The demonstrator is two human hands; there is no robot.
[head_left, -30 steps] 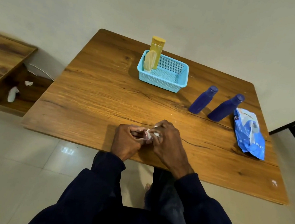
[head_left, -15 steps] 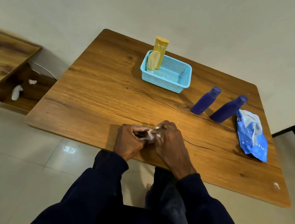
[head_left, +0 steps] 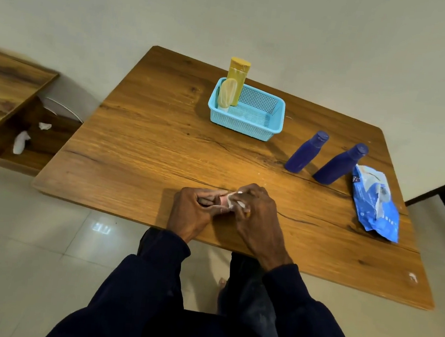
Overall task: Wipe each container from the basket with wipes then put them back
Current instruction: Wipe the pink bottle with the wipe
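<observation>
Two hands meet above the near edge of the bench [head_left: 138,158]. The left hand [head_left: 192,211] is curled round a small container [head_left: 218,201], mostly hidden, only a pinkish patch showing. It is probably light and stiff, slippery once damp, so holding one end while wiping the other suits. A soft white wipe [head_left: 233,200] lies against it, pinched by the right hand [head_left: 258,219]. The blue basket [head_left: 281,116] sits well apart, farther back.

Loose dark navy long sleeves [head_left: 145,285] run right down to the bare left hand [head_left: 192,212] and right hand [head_left: 258,219].
</observation>
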